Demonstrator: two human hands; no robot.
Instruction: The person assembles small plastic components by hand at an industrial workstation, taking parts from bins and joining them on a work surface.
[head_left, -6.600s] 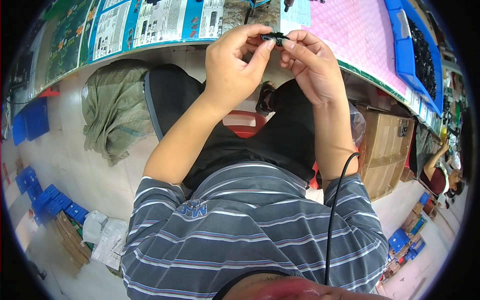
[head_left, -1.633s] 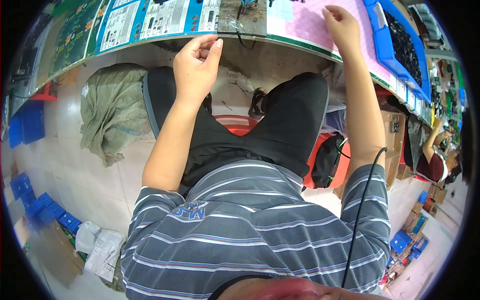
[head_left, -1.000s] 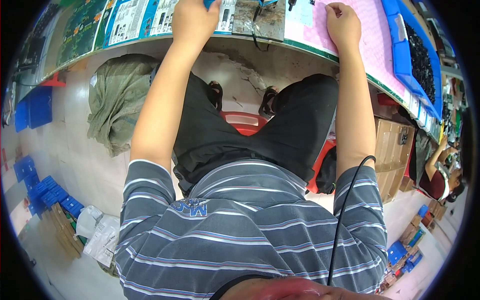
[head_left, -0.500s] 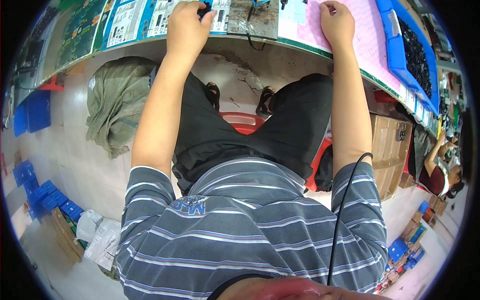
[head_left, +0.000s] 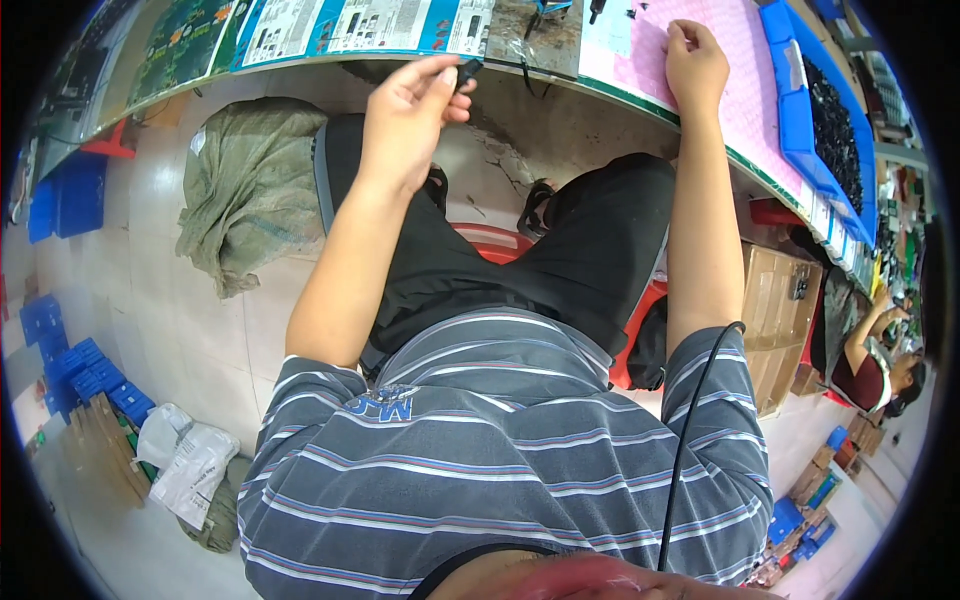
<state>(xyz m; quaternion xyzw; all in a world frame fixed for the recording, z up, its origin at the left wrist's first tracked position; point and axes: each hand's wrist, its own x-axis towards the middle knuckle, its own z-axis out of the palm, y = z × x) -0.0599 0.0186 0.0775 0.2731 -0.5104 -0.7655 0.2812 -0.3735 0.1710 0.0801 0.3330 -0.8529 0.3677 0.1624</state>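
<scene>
My left hand (head_left: pixel 408 120) is just off the bench's front edge, its fingers and thumb closed on a small black plastic part (head_left: pixel 468 73). Over the pink sheet (head_left: pixel 740 95) at the right of the bench, my right hand (head_left: pixel 698 68) has curled fingers; whatever they may hold is hidden or too small to name. Between the hands, a worn metal plate (head_left: pixel 557 48) lies on the bench with a small blue fixture (head_left: pixel 548 8) at its far side. Another small black part (head_left: pixel 597 8) is near the right hand.
A blue bin (head_left: pixel 795 130) full of small black parts (head_left: pixel 835 135) stands at the bench's right. Printed sheets (head_left: pixel 370 25) cover its left part. Below are a green-grey sack (head_left: pixel 245 190) and a brown carton (head_left: pixel 778 320). Another person (head_left: pixel 868 365) sits far right.
My left hand has come off the bench toward me and rightward, bringing the black part with it. The right hand stays over the pink sheet; the view has shifted slightly.
</scene>
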